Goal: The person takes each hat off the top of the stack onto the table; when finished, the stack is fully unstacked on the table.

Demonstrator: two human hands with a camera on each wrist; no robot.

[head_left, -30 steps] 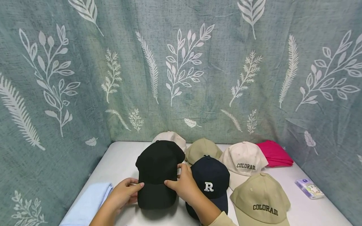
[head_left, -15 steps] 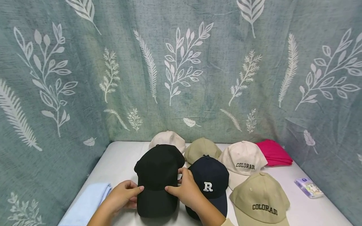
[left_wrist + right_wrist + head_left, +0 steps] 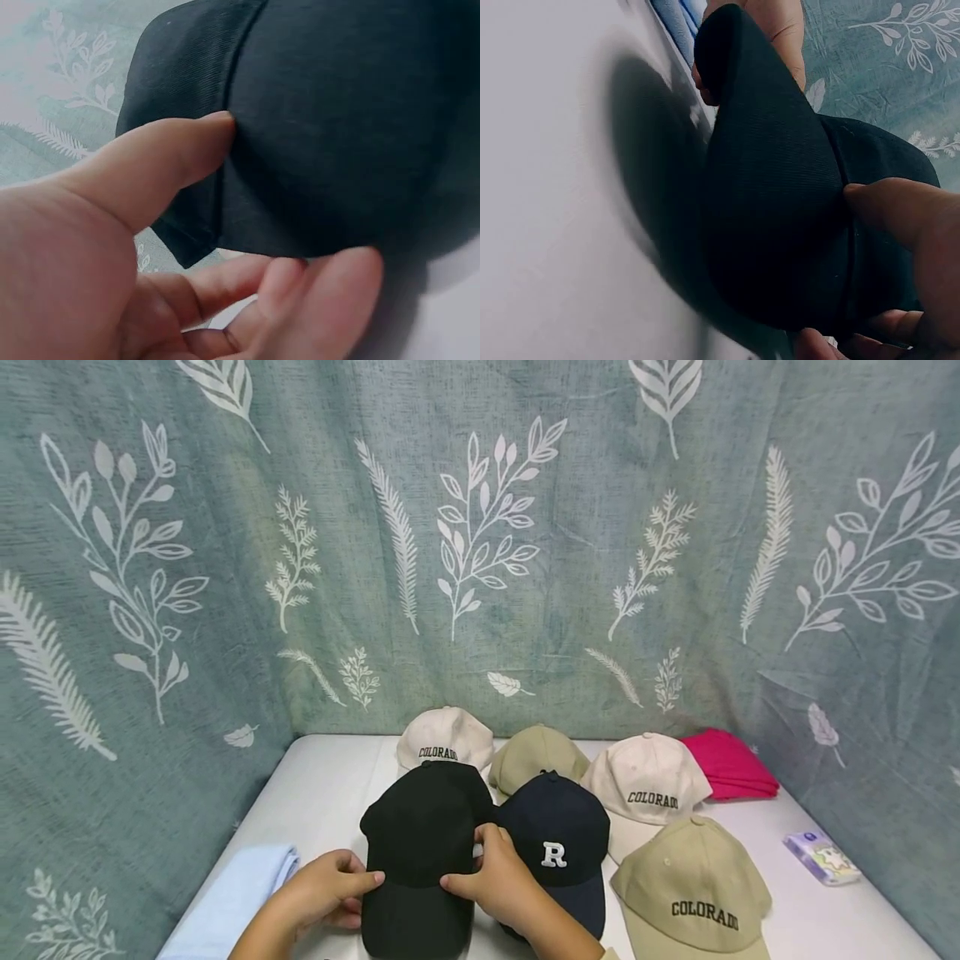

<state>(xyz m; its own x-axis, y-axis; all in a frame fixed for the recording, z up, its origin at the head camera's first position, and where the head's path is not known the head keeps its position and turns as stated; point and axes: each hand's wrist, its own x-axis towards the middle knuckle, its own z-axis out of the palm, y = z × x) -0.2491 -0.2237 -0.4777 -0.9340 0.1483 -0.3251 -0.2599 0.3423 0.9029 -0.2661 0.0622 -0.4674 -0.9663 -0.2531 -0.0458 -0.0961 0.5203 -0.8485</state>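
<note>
A plain black baseball cap (image 3: 420, 835) is held between both hands, its brim toward the person. My left hand (image 3: 326, 889) pinches the cap's left edge, thumb on top near the seam of brim and crown, fingers beneath. The right hand (image 3: 506, 881) grips the opposite edge the same way, its thumb (image 3: 885, 206) lying at the seam. In the right wrist view the curved brim casts a shadow on the white surface. Close to the right hand sits a navy cap (image 3: 558, 827) with a white R, partly covered by that hand and forearm.
Behind stand a cream COLORADO cap (image 3: 444, 735) and a khaki cap (image 3: 540, 756). To the right are another cream cap (image 3: 648, 772), a khaki COLORADO cap (image 3: 693, 885), folded red cloth (image 3: 731, 767) and a small tissue pack (image 3: 822, 858). Light blue cloth (image 3: 232, 902) lies left on the white table (image 3: 330, 793).
Both hands have drawn the black cap toward the person, lower in the head view. The lettering on the cream cap behind it has come into sight.
</note>
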